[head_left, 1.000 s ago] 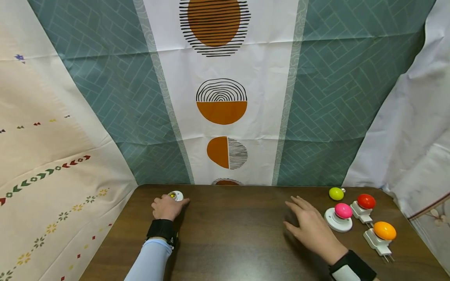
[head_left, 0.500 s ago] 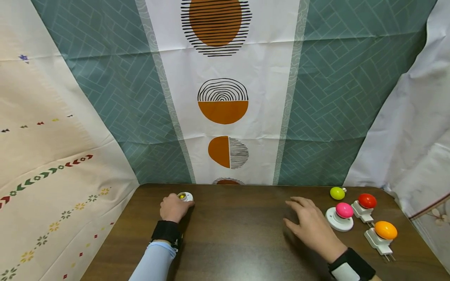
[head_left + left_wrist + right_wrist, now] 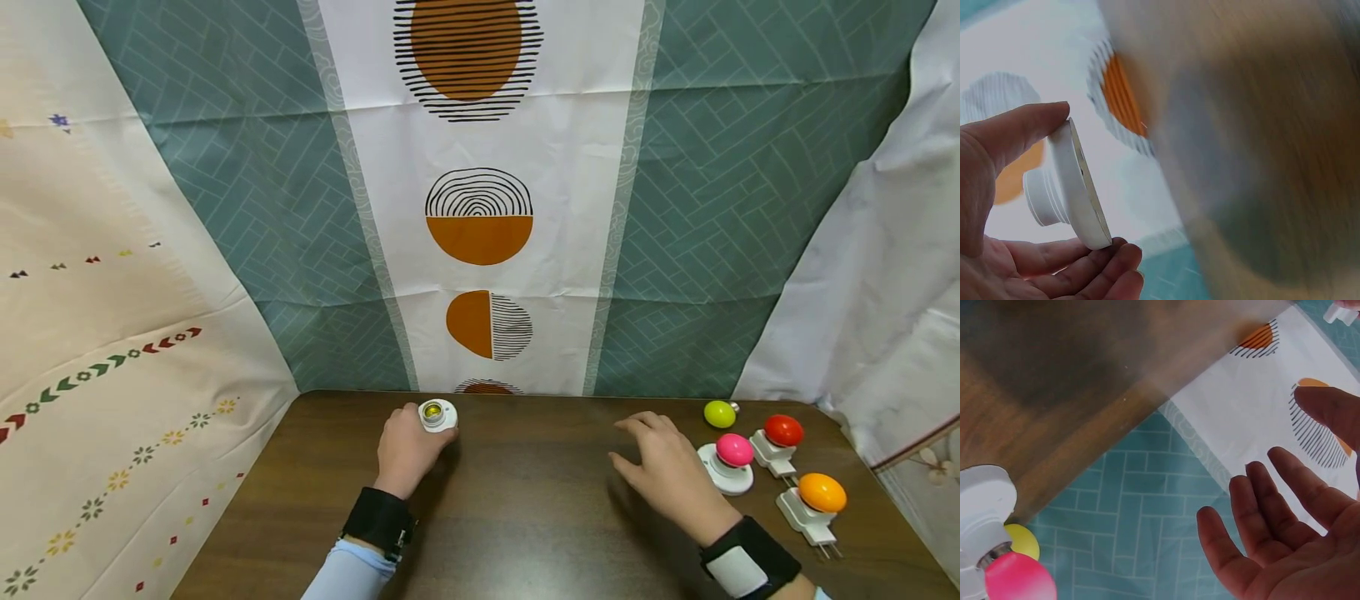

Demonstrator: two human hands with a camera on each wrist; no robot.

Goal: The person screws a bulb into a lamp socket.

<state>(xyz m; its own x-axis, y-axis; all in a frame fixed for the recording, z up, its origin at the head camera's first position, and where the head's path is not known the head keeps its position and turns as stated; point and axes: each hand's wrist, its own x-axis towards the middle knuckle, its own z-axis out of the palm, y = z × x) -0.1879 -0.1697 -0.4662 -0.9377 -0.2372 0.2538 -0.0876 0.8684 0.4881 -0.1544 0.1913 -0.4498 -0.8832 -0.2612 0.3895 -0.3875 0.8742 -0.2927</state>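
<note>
A white round lamp holder (image 3: 438, 415) with a brass-coloured socket is held by my left hand (image 3: 408, 450). In the left wrist view the thumb and fingers pinch opposite edges of its disc base (image 3: 1082, 187), which is lifted above the wooden table. My right hand (image 3: 667, 467) hovers over the table at the right, palm down, with loosely spread fingers (image 3: 1297, 487) and nothing in them. Close beside it stands a white round holder (image 3: 724, 478) with a pink bulb (image 3: 734, 450) screwed in.
Behind the pink bulb lies a loose yellow-green bulb (image 3: 720, 414). Two white plug-in holders sit farther right, one with a red bulb (image 3: 783, 430), one with an orange bulb (image 3: 822, 492). A patterned cloth (image 3: 480, 250) hangs at the table's (image 3: 525, 500) back edge.
My left hand has picked the white lamp holder up off the table's back left and carried it to the right, toward the middle. The right hand has barely moved.
</note>
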